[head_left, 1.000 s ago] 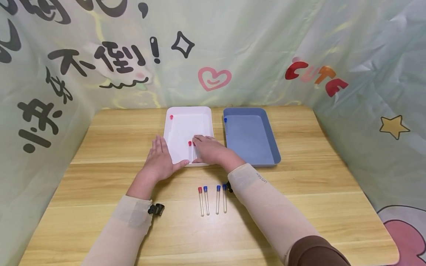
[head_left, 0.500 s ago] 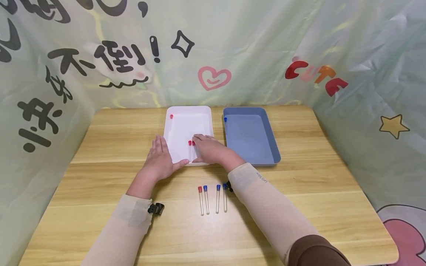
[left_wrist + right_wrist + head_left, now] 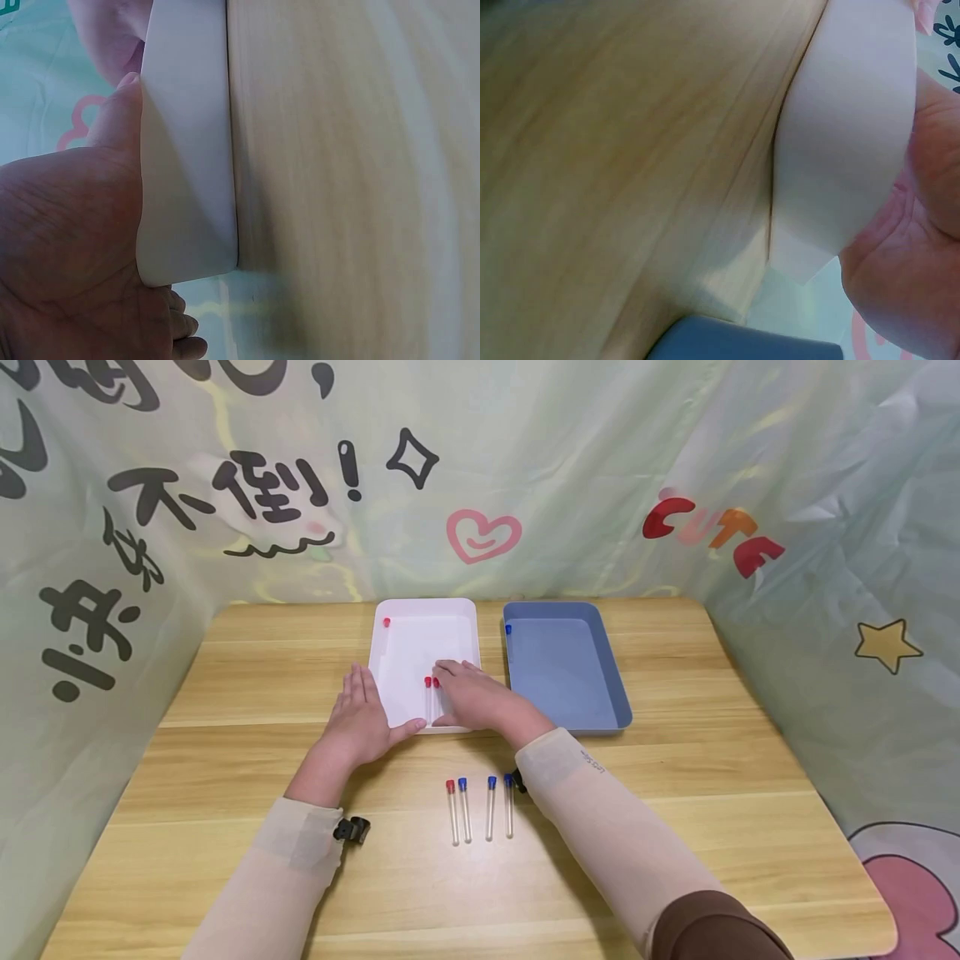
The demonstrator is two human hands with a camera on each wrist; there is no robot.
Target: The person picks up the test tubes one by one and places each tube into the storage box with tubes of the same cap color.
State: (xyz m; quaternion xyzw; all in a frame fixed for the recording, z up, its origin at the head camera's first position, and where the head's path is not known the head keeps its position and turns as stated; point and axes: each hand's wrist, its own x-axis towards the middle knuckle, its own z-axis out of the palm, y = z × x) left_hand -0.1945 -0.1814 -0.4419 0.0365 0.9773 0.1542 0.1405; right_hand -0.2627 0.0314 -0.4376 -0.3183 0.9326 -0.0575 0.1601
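Pale wood-grain tabletop [image 3: 690,718]. Directly on it, toward the far edge: a shallow white rectangular tray [image 3: 408,664] and, just to the right, a shallow blue-grey rectangular tray [image 3: 567,672]. Nearer, lying roughly parallel, caps toward the trays, left to right: a slender transparent red-capped tube [image 3: 453,814]; close beside it, a slender transparent blue-capped tube [image 3: 466,814]; across a wider gap, a second blue-capped tube [image 3: 491,812] and a third blue-capped tube [image 3: 509,810].

Both arms [image 3: 600,835] stretched forward, left hand [image 3: 356,722] lay straight-fingered, left thumb [image 3: 406,732] jutted inward, right hand [image 3: 480,699] slanted leftward, right thumb [image 3: 447,722] apart from fingers [image 3: 452,669].

Clear red-capped tubes [image 3: 428,700] lie in the white tray [image 3: 412,647]
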